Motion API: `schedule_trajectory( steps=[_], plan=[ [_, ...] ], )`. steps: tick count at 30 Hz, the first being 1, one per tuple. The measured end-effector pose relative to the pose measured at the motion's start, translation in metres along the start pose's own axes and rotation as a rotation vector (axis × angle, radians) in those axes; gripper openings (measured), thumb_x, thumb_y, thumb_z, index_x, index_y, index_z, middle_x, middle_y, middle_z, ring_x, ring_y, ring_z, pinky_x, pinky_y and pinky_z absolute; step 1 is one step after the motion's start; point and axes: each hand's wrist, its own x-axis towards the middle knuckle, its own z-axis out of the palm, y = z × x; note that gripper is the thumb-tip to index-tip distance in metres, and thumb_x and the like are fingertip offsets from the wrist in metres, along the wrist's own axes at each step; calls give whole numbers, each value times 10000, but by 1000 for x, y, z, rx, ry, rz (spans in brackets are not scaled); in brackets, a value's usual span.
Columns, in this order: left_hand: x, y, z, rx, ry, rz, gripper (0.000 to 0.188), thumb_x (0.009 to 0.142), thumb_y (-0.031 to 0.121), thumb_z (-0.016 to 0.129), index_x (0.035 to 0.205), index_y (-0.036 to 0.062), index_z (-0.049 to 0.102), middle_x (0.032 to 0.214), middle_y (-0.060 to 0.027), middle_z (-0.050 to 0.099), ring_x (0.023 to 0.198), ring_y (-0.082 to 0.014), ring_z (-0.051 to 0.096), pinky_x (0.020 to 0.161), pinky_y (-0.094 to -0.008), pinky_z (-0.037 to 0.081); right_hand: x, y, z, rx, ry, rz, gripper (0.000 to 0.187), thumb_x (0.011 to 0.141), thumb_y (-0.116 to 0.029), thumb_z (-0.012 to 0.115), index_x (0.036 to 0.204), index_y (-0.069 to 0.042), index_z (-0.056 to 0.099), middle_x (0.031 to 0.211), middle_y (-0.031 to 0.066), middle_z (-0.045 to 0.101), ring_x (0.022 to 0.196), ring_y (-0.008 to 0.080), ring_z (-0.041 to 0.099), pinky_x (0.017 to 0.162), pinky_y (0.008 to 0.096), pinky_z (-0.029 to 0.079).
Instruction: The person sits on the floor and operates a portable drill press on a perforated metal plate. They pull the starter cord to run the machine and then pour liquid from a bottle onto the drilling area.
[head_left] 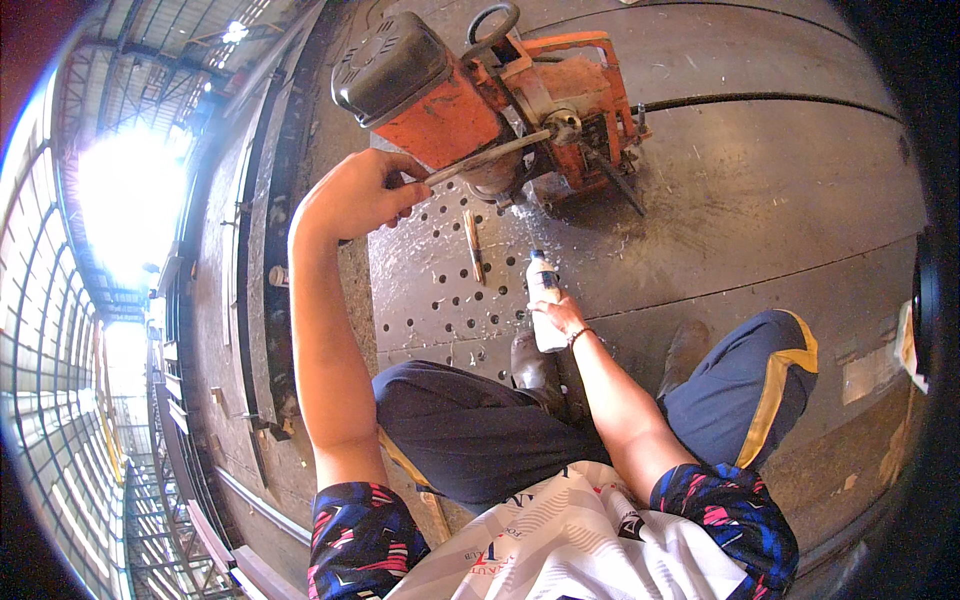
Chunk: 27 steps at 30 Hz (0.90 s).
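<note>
An orange magnetic drill [437, 127] with a dark motor cover stands on a steel plate [640, 290]. My left hand [372, 192] is closed round the outer end of its feed lever [490, 155], which slants up to the hub at the right. Lower down, my right hand [562, 316] grips a plastic bottle [543, 278] with a dark cap, its top tilted away from me. The bottle is apart from the drill. Between the two hands a thin brush [473, 248] lies on the plate among rows of drilled holes. The drill's cutting tip is hard to make out.
Metal shavings [520, 212] are scattered round the drill's base. A black cable [770, 97] runs off to the right. My boots [537, 368] rest on the plate close to the holes. A dark steel beam [262, 250] runs along the left.
</note>
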Motion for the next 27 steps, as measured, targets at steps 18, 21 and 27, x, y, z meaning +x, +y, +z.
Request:
schedule_trajectory(
  steps=[18, 21, 27],
  plan=[
    [1, -3, 2, -2, 9, -1, 332, 886, 265, 711, 1059, -18, 710, 757, -114, 702, 655, -171, 670, 642, -331, 526, 1, -1, -1, 114, -53, -26, 403, 660, -214, 871, 980, -72, 673, 866, 68, 719, 719, 184, 686, 693, 347, 565],
    [0, -5, 3, -3, 7, 2, 331, 886, 265, 710, 1054, -20, 710, 748, -115, 698, 649, -170, 668, 635, -332, 522, -9, -5, 2, 176, -46, -127, 368, 684, -199, 858, 977, -75, 673, 857, 60, 714, 715, 183, 682, 684, 351, 563],
    [1, -6, 3, -14, -22, -7, 340, 884, 259, 711, 1076, -22, 696, 751, -120, 699, 659, -178, 672, 637, -337, 517, -13, -13, 2, 191, -68, -107, 340, 704, -183, 846, 974, -75, 670, 855, 53, 710, 709, 172, 677, 662, 350, 562]
  ],
)
